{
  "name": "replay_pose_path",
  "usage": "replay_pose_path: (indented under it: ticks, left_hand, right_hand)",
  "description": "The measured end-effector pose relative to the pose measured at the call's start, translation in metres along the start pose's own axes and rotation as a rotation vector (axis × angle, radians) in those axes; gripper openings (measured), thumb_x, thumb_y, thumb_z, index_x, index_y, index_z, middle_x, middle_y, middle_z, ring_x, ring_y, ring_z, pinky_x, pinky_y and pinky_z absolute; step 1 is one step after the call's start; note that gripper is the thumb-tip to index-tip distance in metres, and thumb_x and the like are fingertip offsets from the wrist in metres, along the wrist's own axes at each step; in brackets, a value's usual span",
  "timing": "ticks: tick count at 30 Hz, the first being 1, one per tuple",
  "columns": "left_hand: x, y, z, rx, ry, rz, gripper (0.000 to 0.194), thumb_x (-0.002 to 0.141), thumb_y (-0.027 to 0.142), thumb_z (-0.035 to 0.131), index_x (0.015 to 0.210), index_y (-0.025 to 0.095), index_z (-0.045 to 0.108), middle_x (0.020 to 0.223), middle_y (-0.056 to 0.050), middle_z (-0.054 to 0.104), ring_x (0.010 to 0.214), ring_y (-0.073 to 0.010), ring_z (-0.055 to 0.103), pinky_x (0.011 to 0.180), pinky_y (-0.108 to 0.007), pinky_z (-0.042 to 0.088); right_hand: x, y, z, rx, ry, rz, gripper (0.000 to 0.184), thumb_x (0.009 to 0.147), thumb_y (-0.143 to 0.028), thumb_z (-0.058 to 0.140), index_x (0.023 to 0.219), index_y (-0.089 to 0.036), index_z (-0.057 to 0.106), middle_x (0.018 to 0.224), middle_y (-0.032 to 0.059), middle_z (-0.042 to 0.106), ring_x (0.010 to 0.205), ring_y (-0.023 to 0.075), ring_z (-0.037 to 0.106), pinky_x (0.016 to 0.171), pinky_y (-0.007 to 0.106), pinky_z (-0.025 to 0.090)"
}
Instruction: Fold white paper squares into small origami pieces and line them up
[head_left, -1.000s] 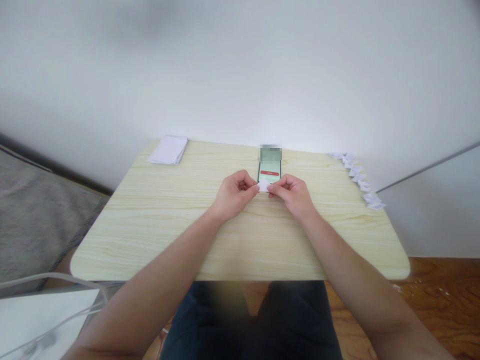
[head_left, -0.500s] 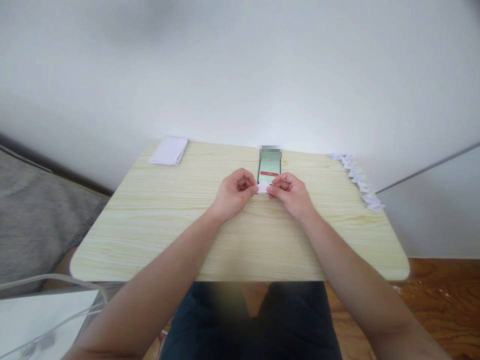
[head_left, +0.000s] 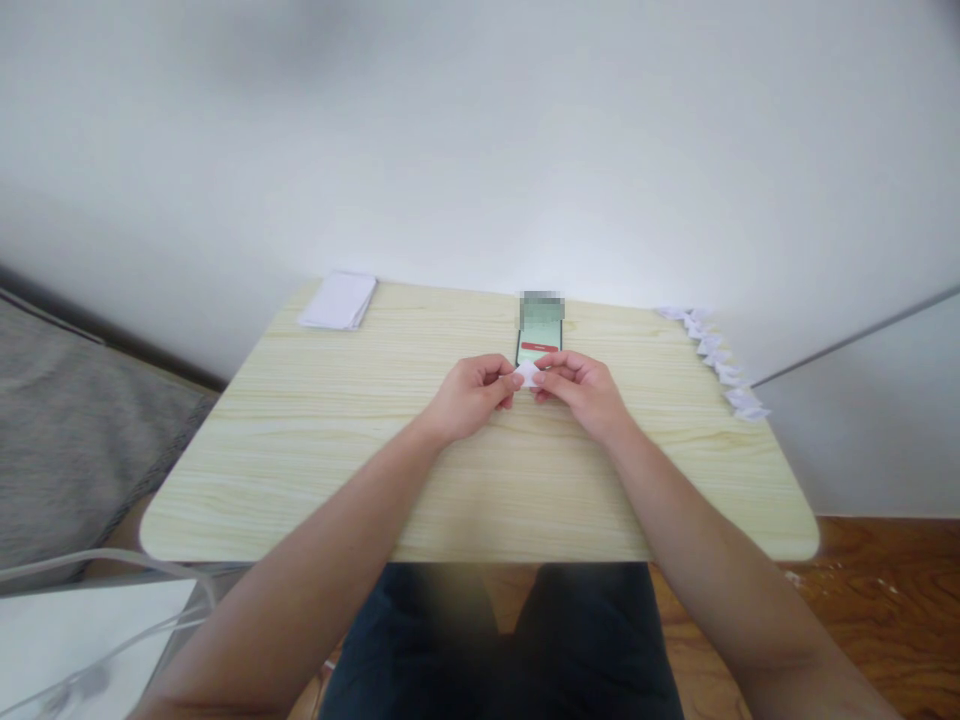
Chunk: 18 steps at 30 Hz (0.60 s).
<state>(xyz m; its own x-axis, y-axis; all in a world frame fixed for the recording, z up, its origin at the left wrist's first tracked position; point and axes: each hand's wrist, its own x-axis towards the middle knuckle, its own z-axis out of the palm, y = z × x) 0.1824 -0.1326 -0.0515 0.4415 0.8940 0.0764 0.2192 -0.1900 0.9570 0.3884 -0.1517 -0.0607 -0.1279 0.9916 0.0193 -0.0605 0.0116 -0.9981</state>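
Note:
A small folded piece of white paper (head_left: 528, 374) is pinched between both hands above the middle of the table. My left hand (head_left: 477, 393) grips its left side with thumb and fingers. On the opposite side, my right hand (head_left: 582, 386) holds it the same way. Fingers cover the paper's edges, so its full shape is hidden. Just beyond the hands lies a smartphone (head_left: 540, 335) with a greenish screen and a red bar; the paper and fingertips hide its near end.
The light wood-grain table (head_left: 315, 430) stands against a white wall. A stack of white paper (head_left: 339, 300) lies at its back left. Several folded paper pieces (head_left: 718, 358) form a row along the right edge. White cables (head_left: 112, 553) run at the lower left.
My left hand's fingers have shifted slightly down and closer round the paper, the thumb now further over its left side. My right hand has hardly moved; the paper stays between them.

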Motion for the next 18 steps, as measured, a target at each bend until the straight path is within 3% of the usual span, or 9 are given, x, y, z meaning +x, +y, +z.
replay_pose_path:
  ticks: [5, 18]
  left_hand:
    - [-0.0012, 0.0052, 0.0004, -0.021, -0.004, -0.008, 0.03, 0.091, 0.043, 0.063, 0.076, 0.017, 0.065, 0.062, 0.0, 0.059, 0.055, -0.0111, 0.045, 0.053, -0.026, 0.031]
    - [-0.0005, 0.0063, 0.0012, -0.015, 0.036, -0.011, 0.031, 0.091, 0.044, 0.063, 0.077, 0.016, 0.061, 0.062, 0.001, 0.058, 0.055, -0.0101, 0.044, 0.052, -0.024, 0.032]
  right_hand:
    - [-0.0043, -0.0061, 0.0004, -0.108, -0.09, 0.05, 0.031, 0.077, -0.047, 0.082, 0.089, -0.018, 0.076, 0.079, 0.0048, 0.077, 0.067, 0.0165, 0.071, 0.066, 0.03, 0.058]
    - [-0.0026, -0.0037, -0.0027, -0.114, -0.065, 0.039, 0.034, 0.08, -0.05, 0.079, 0.081, -0.017, 0.072, 0.076, 0.0057, 0.077, 0.063, 0.0153, 0.07, 0.065, 0.028, 0.058]
